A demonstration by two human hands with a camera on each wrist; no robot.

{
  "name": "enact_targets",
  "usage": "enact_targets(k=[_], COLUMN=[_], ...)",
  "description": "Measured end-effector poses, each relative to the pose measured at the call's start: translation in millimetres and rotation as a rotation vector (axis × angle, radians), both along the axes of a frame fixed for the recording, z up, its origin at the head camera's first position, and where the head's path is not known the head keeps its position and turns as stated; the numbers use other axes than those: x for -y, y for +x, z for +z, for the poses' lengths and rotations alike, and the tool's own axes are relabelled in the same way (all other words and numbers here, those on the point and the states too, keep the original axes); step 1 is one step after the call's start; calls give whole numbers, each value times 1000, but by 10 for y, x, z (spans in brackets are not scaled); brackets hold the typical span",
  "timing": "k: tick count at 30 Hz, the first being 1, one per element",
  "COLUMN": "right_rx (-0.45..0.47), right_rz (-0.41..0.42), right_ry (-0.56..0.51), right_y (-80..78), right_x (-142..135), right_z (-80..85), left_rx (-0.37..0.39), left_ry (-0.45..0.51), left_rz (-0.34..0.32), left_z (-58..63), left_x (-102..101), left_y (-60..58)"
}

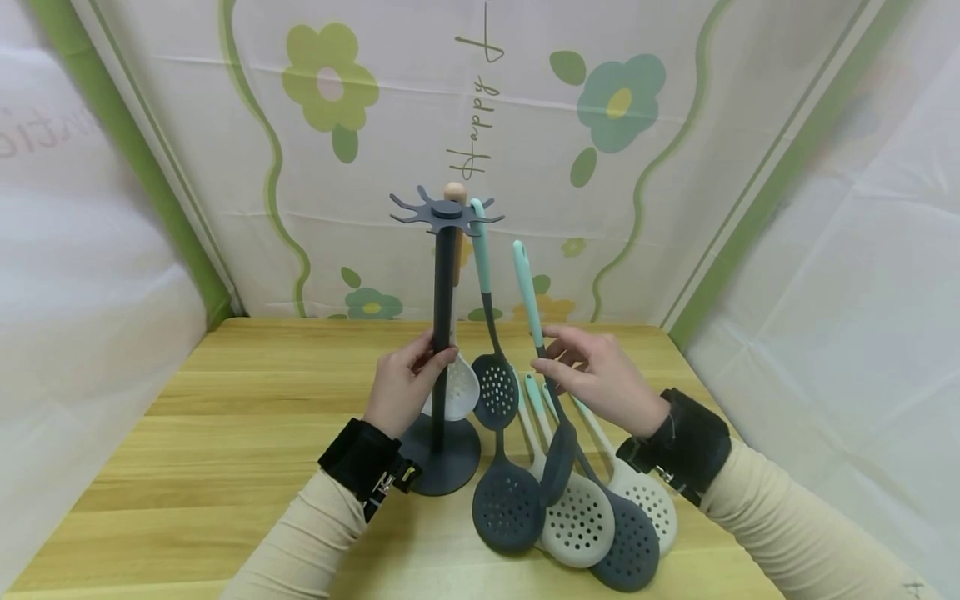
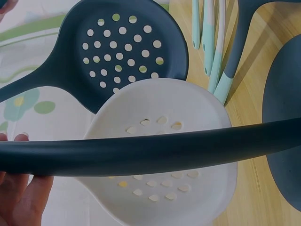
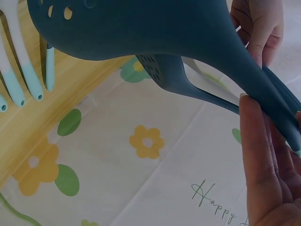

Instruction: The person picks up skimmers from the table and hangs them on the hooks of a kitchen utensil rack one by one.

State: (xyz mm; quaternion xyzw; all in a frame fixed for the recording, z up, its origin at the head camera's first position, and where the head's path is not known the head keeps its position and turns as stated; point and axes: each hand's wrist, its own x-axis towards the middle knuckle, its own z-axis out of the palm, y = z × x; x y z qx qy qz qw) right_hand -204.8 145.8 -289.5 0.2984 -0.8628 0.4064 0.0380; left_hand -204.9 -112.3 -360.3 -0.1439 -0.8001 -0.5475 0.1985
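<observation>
My left hand [image 1: 408, 379] grips the black pole [image 2: 141, 157] of a utensil stand, whose round base [image 1: 442, 467] is on the table. Hooks [image 1: 447, 212] fan out from the stand's top. A white skimmer [image 1: 462, 392] with a wooden handle and a dark skimmer [image 1: 495, 393] with a mint handle hang from it. To the right of the stand, my right hand [image 1: 596, 375] pinches another dark skimmer [image 1: 559, 467] by its neck, just below the mint handle. This one is raised with its handle upward. In the right wrist view its perforated head [image 3: 136, 23] looms large.
On the wooden table [image 1: 285, 417], right of the stand, lie several more skimmers, among them a dark one [image 1: 508, 512], a beige one [image 1: 579, 525] and a white one [image 1: 656, 508]. Their heads point toward the front. A flower-printed curtain [image 1: 465, 108] closes off the back.
</observation>
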Motion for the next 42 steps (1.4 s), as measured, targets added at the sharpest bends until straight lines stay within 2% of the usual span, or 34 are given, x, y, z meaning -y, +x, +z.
enact_targets(k=[16, 42], right_rx=[-31, -37], right_rz=[-7, 9], right_ry=[36, 9], right_y=[-8, -50], right_x=[37, 94], right_z=[56, 154], left_rx=[-24, -42], left_ry=[4, -9], left_rz=[-6, 2], left_z=[-16, -18], left_x=[6, 2], left_y=[-10, -23])
